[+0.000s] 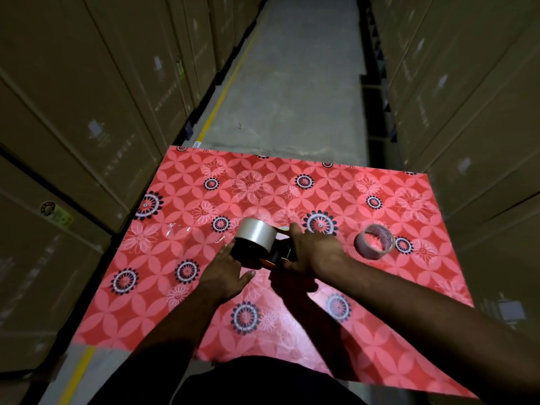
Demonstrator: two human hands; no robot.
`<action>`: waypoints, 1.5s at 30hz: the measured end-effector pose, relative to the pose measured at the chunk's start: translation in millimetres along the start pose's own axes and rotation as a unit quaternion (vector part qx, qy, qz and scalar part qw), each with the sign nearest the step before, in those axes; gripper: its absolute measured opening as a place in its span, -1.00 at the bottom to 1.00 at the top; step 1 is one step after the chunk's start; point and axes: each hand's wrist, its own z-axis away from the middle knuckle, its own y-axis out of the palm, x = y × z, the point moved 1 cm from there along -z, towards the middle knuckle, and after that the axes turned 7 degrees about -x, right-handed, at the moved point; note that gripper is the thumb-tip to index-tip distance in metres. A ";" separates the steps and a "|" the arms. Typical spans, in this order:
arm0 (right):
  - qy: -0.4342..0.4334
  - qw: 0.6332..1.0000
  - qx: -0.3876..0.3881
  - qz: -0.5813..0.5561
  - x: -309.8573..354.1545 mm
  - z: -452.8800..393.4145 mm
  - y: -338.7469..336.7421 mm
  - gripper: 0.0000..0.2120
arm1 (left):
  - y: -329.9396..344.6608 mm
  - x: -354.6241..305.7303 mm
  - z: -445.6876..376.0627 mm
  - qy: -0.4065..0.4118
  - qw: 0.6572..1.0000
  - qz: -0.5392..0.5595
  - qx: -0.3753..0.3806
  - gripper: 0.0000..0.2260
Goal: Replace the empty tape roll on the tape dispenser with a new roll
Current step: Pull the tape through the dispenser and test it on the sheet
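Right hand (312,252) gripping tape dispenser (263,249), table edge (292,156) beyond

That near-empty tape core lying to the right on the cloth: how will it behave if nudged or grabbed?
The tape core looks like a thin hollow ring, so probably very light and easy to squash. It seems tilted rather than flat on the tablecloth, so a nudge may roll or skid it. Neither hand touches it.

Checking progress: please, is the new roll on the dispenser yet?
On: the full roll sits on the dispenser; the empty core lies aside.
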 end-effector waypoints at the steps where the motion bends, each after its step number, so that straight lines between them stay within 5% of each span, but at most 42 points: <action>1: 0.004 1.000 0.006 0.009 6.3 -2.5 -1.3 -0.31 | -0.3 0.6 3.0 -0.001 1.000 -0.004 -0.002 -0.26; 14: 0.082 0.994 -0.046 0.056 -16.2 -71.8 -34.9 -0.27 | -3.1 4.7 19.4 -0.028 1.000 -0.008 0.001 -0.19; 21: 0.168 0.963 -0.031 -0.211 -64.1 -46.3 -16.7 -0.14 | -7.5 1.2 18.2 -0.037 0.999 0.002 0.018 -0.15; 26: 0.184 0.928 -0.058 -0.319 -66.2 -27.8 6.0 -0.35 | -10.8 -4.4 17.7 -0.044 0.999 0.002 0.017 -0.19; 30: 0.226 0.838 -0.071 -0.491 -67.0 -12.1 31.9 -0.21 | -11.0 -11.0 15.7 -0.064 0.998 0.020 0.015 -0.19; 34: 0.245 0.603 0.039 -0.758 -45.2 11.9 52.4 -0.46 | -11.0 -14.2 15.0 -0.077 0.997 0.026 0.017 -0.19; 37: 0.211 0.513 0.082 -0.828 -33.0 22.0 64.5 -0.44 | -10.4 -15.3 13.4 -0.084 0.996 0.030 0.019 -0.18; 45: 0.247 0.481 0.082 -0.837 -18.7 21.5 79.0 -0.41 | -18.6 -26.3 11.1 -0.101 0.993 0.055 0.021 -0.22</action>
